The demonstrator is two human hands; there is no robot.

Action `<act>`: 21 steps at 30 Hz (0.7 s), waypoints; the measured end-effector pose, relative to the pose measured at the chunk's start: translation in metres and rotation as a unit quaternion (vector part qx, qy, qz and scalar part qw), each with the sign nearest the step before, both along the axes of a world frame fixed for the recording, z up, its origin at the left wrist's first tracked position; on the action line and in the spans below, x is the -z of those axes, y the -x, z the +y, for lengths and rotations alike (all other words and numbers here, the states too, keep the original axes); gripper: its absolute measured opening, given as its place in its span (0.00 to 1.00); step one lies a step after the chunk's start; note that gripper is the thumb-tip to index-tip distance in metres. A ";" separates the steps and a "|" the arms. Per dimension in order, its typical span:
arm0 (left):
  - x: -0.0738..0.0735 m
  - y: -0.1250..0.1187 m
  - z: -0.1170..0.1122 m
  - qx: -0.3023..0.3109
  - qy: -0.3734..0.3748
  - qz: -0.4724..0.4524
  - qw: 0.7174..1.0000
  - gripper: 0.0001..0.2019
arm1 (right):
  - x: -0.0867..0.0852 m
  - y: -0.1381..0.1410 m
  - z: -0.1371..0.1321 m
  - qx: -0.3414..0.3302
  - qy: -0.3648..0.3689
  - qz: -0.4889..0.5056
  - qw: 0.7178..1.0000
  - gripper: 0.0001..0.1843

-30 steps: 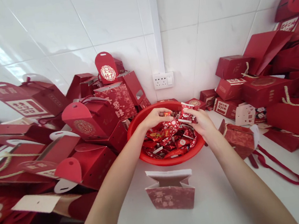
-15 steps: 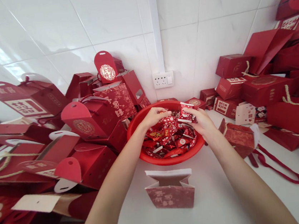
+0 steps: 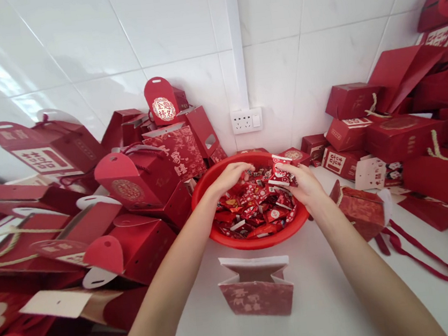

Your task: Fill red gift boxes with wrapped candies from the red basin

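A red plastic basin [image 3: 252,243] full of red wrapped candies [image 3: 253,208] stands against the wall. Over its left side, my left hand [image 3: 231,178] has its fingers bent and parted from the thumb, with no candy visibly gripped. At the right rim, my right hand [image 3: 304,183] pinches a red-and-white candy packet [image 3: 280,170] above the pile. In front of the basin, a small red paper gift bag [image 3: 259,298] stands upright with its mouth open; neither hand touches it.
Red gift boxes [image 3: 136,175] crowd the left side, and more boxes [image 3: 402,137] are stacked on the right. A dark red ribbon loop [image 3: 423,253] lies on the white table [image 3: 323,297]. A wall socket [image 3: 246,120] is behind the basin.
My left hand has shifted slightly left, away from the polka-dotted packet beneath its fingertips. My right hand still pinches its packet, nearly in place. The whole view has shifted slightly.
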State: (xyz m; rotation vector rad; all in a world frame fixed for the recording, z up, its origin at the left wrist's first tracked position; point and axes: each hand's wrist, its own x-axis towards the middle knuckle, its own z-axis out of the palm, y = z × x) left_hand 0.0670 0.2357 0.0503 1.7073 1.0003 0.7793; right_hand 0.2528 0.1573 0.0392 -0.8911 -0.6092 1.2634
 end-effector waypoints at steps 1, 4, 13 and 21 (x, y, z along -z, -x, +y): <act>-0.003 0.000 -0.002 0.004 0.017 0.001 1.000 0.12 | 0.000 0.000 0.000 0.000 0.000 -0.001 1.000 0.07; -0.017 0.004 -0.016 0.050 0.061 0.014 0.997 0.13 | 0.001 0.000 0.000 0.000 0.001 -0.001 1.000 0.06; -0.028 0.024 -0.071 0.243 0.052 0.353 0.902 0.16 | 0.000 0.001 -0.002 -0.006 0.001 0.012 1.000 0.08; -0.009 0.029 -0.047 0.103 -0.104 0.443 0.884 0.24 | -0.007 0.006 -0.009 -0.015 0.010 -0.006 1.000 0.09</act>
